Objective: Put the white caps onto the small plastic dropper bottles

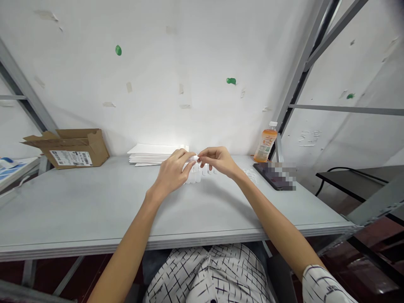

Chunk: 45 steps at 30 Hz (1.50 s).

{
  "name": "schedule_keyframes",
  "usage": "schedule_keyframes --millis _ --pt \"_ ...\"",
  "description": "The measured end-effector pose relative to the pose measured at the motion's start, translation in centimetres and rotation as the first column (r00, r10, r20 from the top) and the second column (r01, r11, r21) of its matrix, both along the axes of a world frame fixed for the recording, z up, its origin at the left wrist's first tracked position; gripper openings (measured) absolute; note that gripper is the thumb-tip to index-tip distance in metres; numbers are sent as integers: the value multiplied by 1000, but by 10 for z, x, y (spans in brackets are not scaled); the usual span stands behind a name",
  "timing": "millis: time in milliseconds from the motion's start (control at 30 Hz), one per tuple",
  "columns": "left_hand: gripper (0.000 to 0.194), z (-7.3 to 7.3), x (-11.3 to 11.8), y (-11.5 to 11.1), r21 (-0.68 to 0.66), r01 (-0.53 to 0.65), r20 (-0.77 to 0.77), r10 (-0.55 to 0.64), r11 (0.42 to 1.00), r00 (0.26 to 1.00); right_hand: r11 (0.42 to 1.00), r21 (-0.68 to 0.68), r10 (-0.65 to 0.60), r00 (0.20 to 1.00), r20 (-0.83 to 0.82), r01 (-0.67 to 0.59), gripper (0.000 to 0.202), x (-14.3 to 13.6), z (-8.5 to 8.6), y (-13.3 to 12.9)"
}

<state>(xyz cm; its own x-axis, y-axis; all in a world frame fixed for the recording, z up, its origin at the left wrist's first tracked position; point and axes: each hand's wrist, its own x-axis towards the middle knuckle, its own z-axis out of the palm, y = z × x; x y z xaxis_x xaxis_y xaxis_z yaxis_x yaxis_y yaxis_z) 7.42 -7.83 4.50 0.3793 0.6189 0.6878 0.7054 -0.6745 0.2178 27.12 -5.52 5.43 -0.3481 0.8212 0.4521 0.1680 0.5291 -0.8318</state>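
Note:
My left hand [173, 171] pinches a small white piece [193, 158] between thumb and fingers above the grey table. My right hand [218, 160] meets it from the right, its thumb and index finger closed at the tip of that piece; whether they grip it or something tiny is too small to tell. Just below and behind the fingers stand several small white bottle-like items [193, 176], partly hidden by my hands. A stack of white sheets or flat boxes [151, 155] lies behind my left hand.
An open cardboard box [75, 147] sits at the back left of the table [104, 210]. To the right are a bottle of orange drink [266, 144], a dark phone [271, 176] and thin clear loops [251, 175]. A white wall rises behind.

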Motion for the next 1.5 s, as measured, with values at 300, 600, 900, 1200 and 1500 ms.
schedule_keyframes --millis 300,600,900,1200,1500 --pt "27 -3 0 2 0 16 -16 -16 1000 1000 864 450 -314 940 131 226 15 -16 -17 4" --pt "28 -2 0 1 -11 18 -16 -18 1000 1000 801 514 -427 895 132 306 16 -20 -19 2" --pt "29 -4 0 3 -11 -25 -39 24 1000 999 758 510 -531 839 118 408 16 -23 -20 0" --pt "25 -4 2 2 59 -52 -19 53 997 998 762 479 -499 867 3 437 18 -26 -22 4" --pt "18 -3 -2 4 133 -38 54 31 990 998 864 309 -419 908 3 398 21 -14 -16 7"
